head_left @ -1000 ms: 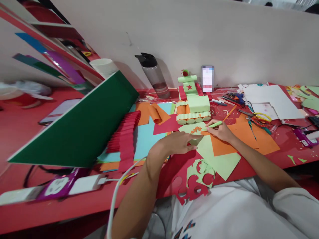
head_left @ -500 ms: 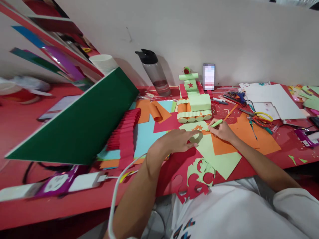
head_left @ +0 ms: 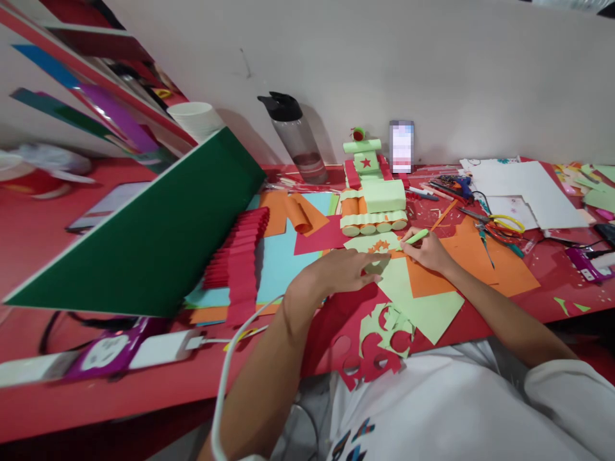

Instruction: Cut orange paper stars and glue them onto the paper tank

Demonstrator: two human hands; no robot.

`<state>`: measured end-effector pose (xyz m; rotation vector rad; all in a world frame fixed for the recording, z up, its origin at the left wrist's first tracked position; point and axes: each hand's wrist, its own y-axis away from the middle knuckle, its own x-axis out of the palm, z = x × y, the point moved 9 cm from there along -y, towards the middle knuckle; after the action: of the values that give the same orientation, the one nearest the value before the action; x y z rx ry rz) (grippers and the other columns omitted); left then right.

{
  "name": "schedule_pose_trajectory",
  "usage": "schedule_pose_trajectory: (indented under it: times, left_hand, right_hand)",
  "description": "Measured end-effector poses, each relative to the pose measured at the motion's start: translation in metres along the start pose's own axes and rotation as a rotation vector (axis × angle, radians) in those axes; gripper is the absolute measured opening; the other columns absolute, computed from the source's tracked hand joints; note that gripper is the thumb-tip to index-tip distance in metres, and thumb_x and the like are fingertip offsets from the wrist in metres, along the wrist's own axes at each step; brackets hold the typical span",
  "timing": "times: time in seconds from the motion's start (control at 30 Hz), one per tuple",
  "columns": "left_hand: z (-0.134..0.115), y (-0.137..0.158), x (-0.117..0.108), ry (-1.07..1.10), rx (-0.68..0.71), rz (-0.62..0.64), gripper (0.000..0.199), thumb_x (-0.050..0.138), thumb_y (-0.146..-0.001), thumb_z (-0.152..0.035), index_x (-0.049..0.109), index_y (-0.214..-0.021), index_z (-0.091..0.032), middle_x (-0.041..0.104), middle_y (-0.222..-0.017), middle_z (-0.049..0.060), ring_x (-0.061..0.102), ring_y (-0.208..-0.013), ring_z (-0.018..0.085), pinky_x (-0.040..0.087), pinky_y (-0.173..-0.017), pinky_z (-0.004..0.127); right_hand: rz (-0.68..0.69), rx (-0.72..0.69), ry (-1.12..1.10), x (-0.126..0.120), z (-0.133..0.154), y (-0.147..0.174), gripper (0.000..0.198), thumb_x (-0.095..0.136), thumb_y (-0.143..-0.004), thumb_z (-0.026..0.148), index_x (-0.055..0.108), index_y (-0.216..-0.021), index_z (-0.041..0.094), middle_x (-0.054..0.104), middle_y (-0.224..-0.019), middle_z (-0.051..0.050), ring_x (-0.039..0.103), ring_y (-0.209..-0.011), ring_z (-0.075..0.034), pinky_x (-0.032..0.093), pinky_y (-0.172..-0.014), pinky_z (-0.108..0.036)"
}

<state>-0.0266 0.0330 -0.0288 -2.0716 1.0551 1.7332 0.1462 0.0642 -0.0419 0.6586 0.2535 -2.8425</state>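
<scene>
My left hand [head_left: 343, 267] lies low over the papers, index finger stretched toward a narrow orange paper strip [head_left: 398, 254] and the other fingers apart. Between the fingertips of my right hand [head_left: 430, 251] is a slim light-green pen-like tool [head_left: 416, 237]; its tip points down at the strip, and contact is too small to make out. Small orange paper stars [head_left: 379, 246] lie on a pale green sheet [head_left: 401, 282] just beyond my left fingers. Behind both hands stands a paper model tank [head_left: 384, 197] in pale green, orange and red, with a red star on it.
Left of me a dark green board [head_left: 144, 237] leans at a slant beside a pleated red paper strip [head_left: 243, 269]. Against the wall are a water bottle [head_left: 300, 141] and a phone [head_left: 401, 147]. Scissors [head_left: 504, 225] lie right, beyond orange sheets [head_left: 519, 272]. A white cable [head_left: 225, 378] crosses my left forearm.
The view has shifted slightly, moving the whole scene a little left in the picture. Both hands keep nearly the same place and grip.
</scene>
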Motion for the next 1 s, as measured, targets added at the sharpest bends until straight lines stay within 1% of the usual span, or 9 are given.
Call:
schedule_pose_trajectory:
  times: [0.07, 0.1, 0.23, 0.4, 0.6, 0.77, 0.87, 1.0]
  left_hand:
    - [-0.0009, 0.0009, 0.0041, 0.001, -0.027, 0.084, 0.060, 0.051, -0.103, -0.049, 0.049, -0.162, -0.037, 0.084, -0.104, 0.005, 0.074, -0.086, 0.027, 0.049, -0.075, 0.032]
    - [-0.0018, 0.0014, 0.0041, 0.012, -0.035, 0.105, 0.060, 0.050, -0.104, -0.049, 0.047, -0.162, -0.037, 0.084, -0.108, 0.006, 0.075, -0.089, 0.028, 0.050, -0.076, 0.033]
    - [-0.0032, 0.0022, 0.0017, 0.063, -0.048, 0.113, 0.059, 0.051, -0.103, -0.049, 0.049, -0.162, -0.037, 0.084, -0.112, 0.007, 0.075, -0.092, 0.029, 0.051, -0.081, 0.036]
    - [-0.0009, 0.0008, 0.0041, 0.059, -0.036, 0.120, 0.063, 0.048, -0.103, -0.053, 0.047, -0.163, -0.035, 0.083, -0.114, 0.007, 0.074, -0.097, 0.031, 0.051, -0.081, 0.036]
    - [-0.0004, 0.0004, 0.0042, 0.079, -0.042, 0.142, 0.068, 0.046, -0.102, -0.059, 0.047, -0.164, -0.033, 0.083, -0.111, 0.007, 0.074, -0.098, 0.030, 0.052, -0.084, 0.034]
    - [-0.0011, 0.0007, 0.0037, 0.106, -0.048, 0.142, 0.067, 0.047, -0.101, -0.056, 0.047, -0.163, -0.032, 0.083, -0.115, 0.008, 0.075, -0.099, 0.030, 0.052, -0.086, 0.035]
    - [-0.0005, 0.0008, 0.0036, 0.106, -0.055, 0.139, 0.066, 0.046, -0.102, -0.057, 0.048, -0.163, -0.033, 0.083, -0.117, 0.008, 0.075, -0.097, 0.030, 0.052, -0.087, 0.036]
    - [-0.0015, 0.0002, 0.0042, 0.111, -0.040, 0.138, 0.066, 0.046, -0.102, -0.058, 0.048, -0.163, -0.033, 0.083, -0.116, 0.007, 0.074, -0.097, 0.030, 0.052, -0.085, 0.037]
  right_hand:
    - [0.003, 0.008, -0.014, 0.0004, -0.0009, 0.0000, 0.013, 0.067, -0.086, 0.035, 0.061, -0.083, 0.023, 0.063, -0.060, 0.005, 0.061, -0.052, -0.016, 0.043, -0.056, -0.028]
    - [0.007, 0.013, -0.020, 0.0008, -0.0015, 0.0000, 0.013, 0.067, -0.086, 0.035, 0.061, -0.083, 0.023, 0.062, -0.060, 0.005, 0.061, -0.052, -0.016, 0.043, -0.056, -0.028]
    - [0.029, 0.041, -0.027, 0.0018, -0.0038, 0.0002, 0.014, 0.068, -0.083, 0.036, 0.064, -0.081, 0.022, 0.063, -0.061, 0.004, 0.059, -0.052, -0.015, 0.043, -0.056, -0.028]
    - [0.049, 0.006, 0.009, 0.0018, -0.0001, -0.0008, 0.016, 0.069, -0.079, 0.036, 0.069, -0.079, 0.020, 0.068, -0.069, 0.000, 0.059, -0.060, -0.015, 0.042, -0.058, -0.027]
    - [0.063, -0.012, 0.008, 0.0037, -0.0022, -0.0026, 0.020, 0.069, -0.079, 0.039, 0.068, -0.078, 0.019, 0.066, -0.066, 0.000, 0.058, -0.060, -0.015, 0.041, -0.058, -0.026]
    - [0.051, -0.007, 0.025, 0.0028, -0.0030, -0.0029, 0.017, 0.070, -0.077, 0.036, 0.068, -0.077, 0.019, 0.067, -0.066, 0.000, 0.059, -0.060, -0.015, 0.041, -0.058, -0.026]
    - [0.028, 0.013, 0.029, 0.0008, -0.0031, -0.0020, 0.013, 0.069, -0.078, 0.032, 0.067, -0.078, 0.020, 0.068, -0.066, 0.000, 0.060, -0.058, -0.015, 0.042, -0.057, -0.025]
    - [0.015, 0.047, 0.005, -0.0008, -0.0048, -0.0002, 0.009, 0.066, -0.081, 0.029, 0.062, -0.079, 0.021, 0.063, -0.057, 0.004, 0.061, -0.048, -0.014, 0.045, -0.054, -0.025]
